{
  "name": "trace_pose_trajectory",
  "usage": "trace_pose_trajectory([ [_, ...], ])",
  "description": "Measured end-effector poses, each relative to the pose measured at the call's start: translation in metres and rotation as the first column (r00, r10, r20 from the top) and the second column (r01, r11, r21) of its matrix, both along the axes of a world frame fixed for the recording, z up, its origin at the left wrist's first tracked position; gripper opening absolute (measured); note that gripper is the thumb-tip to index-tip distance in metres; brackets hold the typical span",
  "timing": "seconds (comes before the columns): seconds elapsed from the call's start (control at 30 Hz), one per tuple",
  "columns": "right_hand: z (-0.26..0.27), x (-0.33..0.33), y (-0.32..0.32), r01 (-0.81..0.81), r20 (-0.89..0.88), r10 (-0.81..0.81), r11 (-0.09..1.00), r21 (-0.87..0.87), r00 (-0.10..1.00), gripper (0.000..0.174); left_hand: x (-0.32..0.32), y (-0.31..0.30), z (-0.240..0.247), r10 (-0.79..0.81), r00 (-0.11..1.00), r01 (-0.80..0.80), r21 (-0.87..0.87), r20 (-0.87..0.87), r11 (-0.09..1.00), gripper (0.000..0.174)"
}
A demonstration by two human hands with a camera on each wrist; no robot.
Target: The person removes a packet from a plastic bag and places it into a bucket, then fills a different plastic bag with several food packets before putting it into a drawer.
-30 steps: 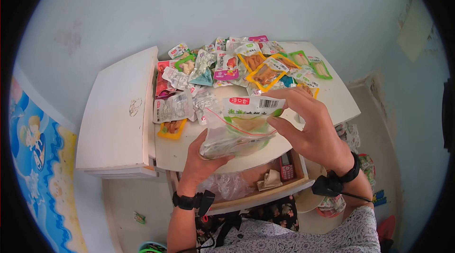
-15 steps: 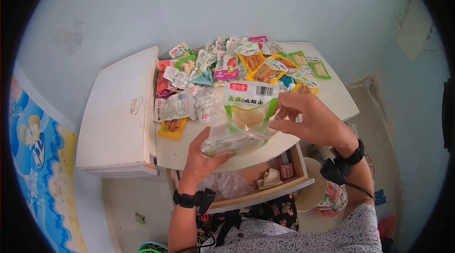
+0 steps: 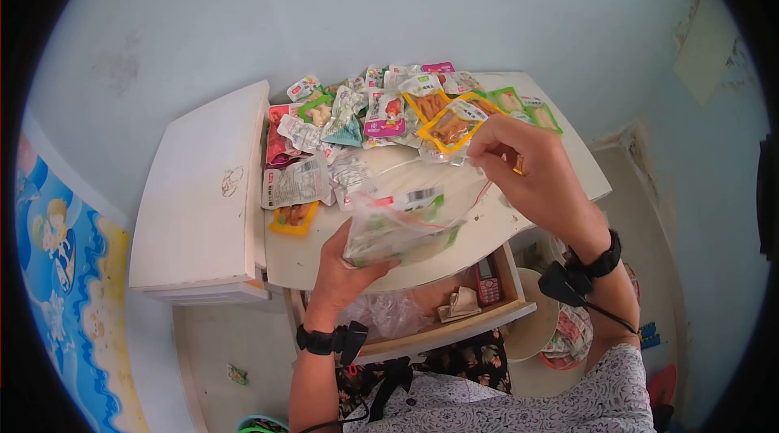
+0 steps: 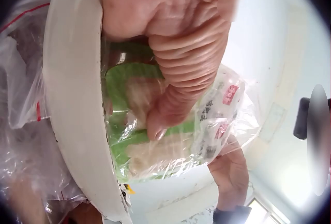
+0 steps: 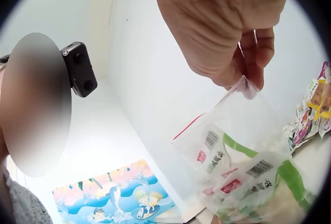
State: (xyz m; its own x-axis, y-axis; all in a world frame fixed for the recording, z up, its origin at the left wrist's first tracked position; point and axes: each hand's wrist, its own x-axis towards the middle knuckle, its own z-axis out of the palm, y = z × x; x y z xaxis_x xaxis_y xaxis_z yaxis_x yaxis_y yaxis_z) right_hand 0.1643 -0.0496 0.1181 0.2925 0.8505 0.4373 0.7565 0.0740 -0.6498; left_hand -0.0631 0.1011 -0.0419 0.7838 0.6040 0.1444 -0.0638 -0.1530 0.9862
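A clear zip bag [image 3: 462, 193] with a red seal line is held over the front of the white table. Inside it are several green-and-white snack packets [image 5: 261, 172] with red logos and barcodes. My left hand [image 3: 341, 267] grips the lower left side of the bag, its thumb [image 4: 173, 110] pressed over the packets in the left wrist view. My right hand [image 3: 531, 169] pinches the bag's upper edge between thumb and fingers, pulling the plastic up and to the right.
Snack packets [image 3: 385, 112] are heaped along the table's back. A white cabinet [image 3: 199, 189] stands left. Below the tabletop, an open drawer [image 3: 454, 340] holds plastic bags, a folded cloth and a red phone [image 3: 489, 285]. A pale bucket [image 3: 531, 319] stands on the floor at right.
The right hand has let go of a green-edged packet, which has sunk into the bag. It has moved up and taken the bag's edge. The left hand stays put.
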Motion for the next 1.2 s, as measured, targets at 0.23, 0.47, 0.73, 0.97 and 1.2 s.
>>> trace_pose_trajectory([
  [0.23,0.01,-0.006,-0.002,0.008,0.105,-0.016,0.997,0.071,0.994,0.011,0.0,-0.002,-0.001,0.02,0.999,-0.021,0.02,0.026,1.0,0.065],
  [0.47,0.004,0.0,0.004,-0.002,0.141,-0.007,0.998,0.063,0.99,0.012,0.003,0.006,-0.011,0.032,0.994,-0.046,0.14,0.103,0.989,0.067],
  [0.73,0.016,-0.009,0.004,-0.091,0.165,0.068,0.987,0.135,0.984,0.01,0.005,0.002,-0.004,-0.006,0.991,-0.003,0.06,0.134,0.998,0.066],
  [0.97,0.009,-0.003,0.014,-0.071,0.134,0.043,0.975,0.212,0.99,0.011,0.003,0.001,-0.002,-0.036,0.996,0.035,0.008,0.086,0.999,0.059],
  [1.2,-0.001,-0.007,0.014,-0.039,-0.005,0.043,0.953,0.299,0.999,0.016,0.005,-0.003,-0.001,-0.022,0.998,0.021,0.022,0.062,1.0,0.052],
])
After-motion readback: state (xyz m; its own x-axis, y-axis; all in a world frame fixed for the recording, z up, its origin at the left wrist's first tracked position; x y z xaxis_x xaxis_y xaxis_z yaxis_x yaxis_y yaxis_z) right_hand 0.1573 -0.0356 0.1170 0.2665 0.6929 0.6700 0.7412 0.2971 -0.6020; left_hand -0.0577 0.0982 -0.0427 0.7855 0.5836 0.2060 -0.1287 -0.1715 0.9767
